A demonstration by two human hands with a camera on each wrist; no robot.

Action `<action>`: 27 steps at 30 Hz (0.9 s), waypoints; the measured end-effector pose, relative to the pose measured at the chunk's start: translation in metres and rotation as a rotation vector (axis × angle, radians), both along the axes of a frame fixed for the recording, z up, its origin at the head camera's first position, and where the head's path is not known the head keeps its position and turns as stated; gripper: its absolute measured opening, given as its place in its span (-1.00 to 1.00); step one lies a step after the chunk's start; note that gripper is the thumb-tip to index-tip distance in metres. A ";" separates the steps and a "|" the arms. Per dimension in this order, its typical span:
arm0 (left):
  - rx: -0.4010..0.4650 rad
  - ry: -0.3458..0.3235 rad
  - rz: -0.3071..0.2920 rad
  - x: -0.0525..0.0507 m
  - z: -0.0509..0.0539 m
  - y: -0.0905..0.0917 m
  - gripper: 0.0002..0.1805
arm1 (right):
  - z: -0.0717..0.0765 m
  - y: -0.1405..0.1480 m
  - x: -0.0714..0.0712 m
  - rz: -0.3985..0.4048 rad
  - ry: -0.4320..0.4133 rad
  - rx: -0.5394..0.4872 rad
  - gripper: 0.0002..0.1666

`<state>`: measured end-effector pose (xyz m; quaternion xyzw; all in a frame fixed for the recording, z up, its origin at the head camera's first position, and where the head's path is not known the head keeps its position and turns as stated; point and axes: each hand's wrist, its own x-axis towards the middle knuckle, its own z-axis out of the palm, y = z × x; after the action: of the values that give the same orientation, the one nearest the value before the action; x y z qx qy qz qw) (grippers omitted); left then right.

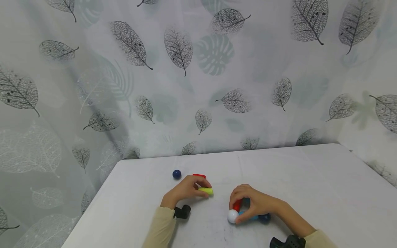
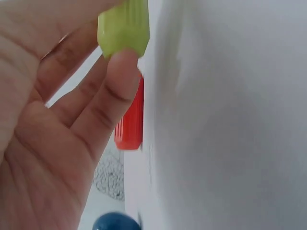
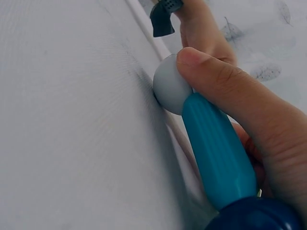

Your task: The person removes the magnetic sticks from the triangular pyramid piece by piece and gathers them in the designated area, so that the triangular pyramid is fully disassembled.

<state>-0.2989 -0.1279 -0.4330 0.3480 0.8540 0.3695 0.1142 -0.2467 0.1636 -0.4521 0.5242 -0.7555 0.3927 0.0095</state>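
A yellow-green ribbed rod is pinched between the thumb and fingers of my left hand. In the left wrist view the rod shows its tapered end. My right hand holds a white ball, with the thumb pressed on it. A red rod and a light blue rod meet at that ball. At the blue rod's other end sits a dark blue ball. Another bluish piece shows partly under the right palm; the fingers hide most of it.
Just behind my left hand lies a red rod, partly covered by the fingers. A loose dark blue ball rests farther left on the white table. A leaf-patterned curtain hangs behind the table's far edge.
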 end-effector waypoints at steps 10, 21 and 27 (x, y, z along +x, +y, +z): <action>0.004 0.057 0.108 0.000 0.005 -0.012 -0.76 | -0.002 0.000 0.000 -0.019 -0.035 0.010 -0.70; -0.017 0.107 0.186 0.001 0.002 -0.015 -0.79 | -0.003 0.000 0.000 -0.005 -0.025 0.001 -0.68; -0.013 0.138 0.183 0.000 -0.001 -0.015 -0.76 | -0.002 0.000 -0.001 0.001 -0.016 -0.006 -0.67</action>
<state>-0.2988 -0.1434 -0.4344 0.2925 0.8903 0.3481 0.0231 -0.2478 0.1640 -0.4540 0.5213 -0.7543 0.3991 0.0049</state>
